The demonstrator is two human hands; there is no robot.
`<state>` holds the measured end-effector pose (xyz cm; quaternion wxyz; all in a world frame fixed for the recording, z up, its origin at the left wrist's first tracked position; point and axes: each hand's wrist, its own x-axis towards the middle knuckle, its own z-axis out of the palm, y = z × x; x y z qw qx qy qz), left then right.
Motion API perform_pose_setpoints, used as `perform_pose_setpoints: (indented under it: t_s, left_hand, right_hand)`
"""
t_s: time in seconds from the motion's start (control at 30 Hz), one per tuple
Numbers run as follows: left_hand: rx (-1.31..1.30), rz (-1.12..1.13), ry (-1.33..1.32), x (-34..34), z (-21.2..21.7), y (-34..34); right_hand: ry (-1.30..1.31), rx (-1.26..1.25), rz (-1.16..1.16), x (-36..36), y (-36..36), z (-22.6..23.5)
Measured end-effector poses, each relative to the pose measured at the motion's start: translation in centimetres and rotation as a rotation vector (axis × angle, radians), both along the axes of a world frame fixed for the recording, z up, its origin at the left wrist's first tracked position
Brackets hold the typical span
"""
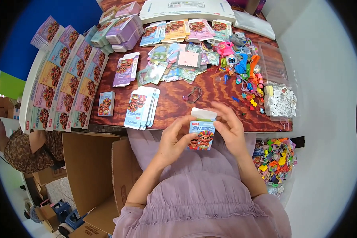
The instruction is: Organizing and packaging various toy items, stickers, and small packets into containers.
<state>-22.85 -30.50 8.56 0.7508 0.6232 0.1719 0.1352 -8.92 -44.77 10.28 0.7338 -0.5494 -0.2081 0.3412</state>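
A small light-blue cardboard box (202,137) with a cartoon figure on its front is held over my lap at the table's front edge. Its white top flap (203,114) stands up, and a green strip shows inside the opening. My left hand (174,139) grips the box from the left, thumb across the front. On the other side my right hand (230,131) has its thumb at the box's upper right edge, with the fingers curved beside the opening. On the table just beyond lies a dark elastic loop with a bead (194,95).
Flat blue cartons (142,107) and a closed blue box (106,104) lie left. Glossy cards (186,63) and coloured trinkets (242,67) cover the middle and right. A clear bin holds white packets (281,101). Stacked display boxes (63,83) and an open carton (91,166) stand at left.
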Motion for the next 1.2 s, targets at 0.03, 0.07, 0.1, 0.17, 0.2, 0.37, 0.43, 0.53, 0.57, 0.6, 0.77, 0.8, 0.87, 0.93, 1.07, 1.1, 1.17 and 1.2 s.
perform_pose_setpoints:
  t_s: [0.03,0.07,0.1,0.17,0.2,0.37,0.43,0.53,0.57,0.6,0.77,0.8,0.87,0.93,1.07,1.1,1.17,1.2]
  left_hand:
    - [0.144,0.015,0.013,0.0,0.1,0.2]
    - [0.288,0.030,0.026,0.1,0.2,0.3]
    - [0.287,0.024,0.026,0.2,0.2,0.2]
    - [0.228,0.056,0.029,0.3,0.4,0.1]
    - [0.225,0.047,0.030,0.2,0.4,0.0]
    - [0.188,-0.004,0.120,-0.1,0.9,-0.2]
    - [0.202,-0.026,0.127,-0.3,1.1,-0.1]
    - [0.193,-0.035,0.129,-0.4,0.8,0.0]
    - [0.169,-0.026,0.125,-0.4,0.6,0.0]
    - [0.168,-0.020,0.125,-0.5,0.5,0.1]
    - [0.176,0.022,0.096,-1.0,-0.2,0.3]
    - [0.174,0.028,0.098,-1.0,-0.2,0.3]
    - [0.263,0.004,0.115,-1.0,-0.3,0.3]
    - [0.305,-0.008,0.077,-0.8,-0.2,0.1]
    - [0.518,-0.060,0.032,-0.5,0.6,0.2]
    - [0.518,-0.061,0.033,-0.5,0.9,0.1]
    - [0.410,-0.077,0.092,-0.5,1.3,-0.1]
    - [0.409,-0.078,0.094,-0.6,1.2,-0.1]
  right_hand:
    - [-0.064,-0.028,0.035,0.2,0.2,0.0]
    - [-0.129,-0.056,0.069,0.4,0.4,0.0]
    - [-0.127,-0.057,0.063,0.6,0.4,-0.4]
    - [-0.292,0.030,0.181,0.9,0.4,-1.6]
    - [-0.205,0.026,0.128,0.4,0.6,-1.9]
    - [-0.064,-0.130,0.037,0.3,1.6,-1.3]
    - [-0.073,-0.184,0.037,0.8,1.7,-0.9]
    - [-0.133,-0.222,0.149,1.8,1.6,-0.6]
    - [-0.135,-0.223,0.153,1.8,1.6,-0.7]
    - [-0.178,-0.223,0.175,1.7,1.6,-0.8]
    - [-0.432,-0.196,0.225,1.3,0.7,-0.7]
    - [-0.517,-0.199,0.195,0.9,0.3,-0.7]
    - [-0.600,-0.200,0.169,0.3,0.1,-0.6]
    - [-0.505,-0.198,0.122,-0.1,-0.1,-0.2]
    - [-0.470,-0.223,0.127,0.7,0.6,0.0]
    - [-0.401,-0.280,0.137,0.7,0.7,-0.1]
    - [-0.330,-0.336,0.147,0.7,1.0,-0.1]
    - [-0.320,-0.282,0.138,0.6,1.3,-0.1]
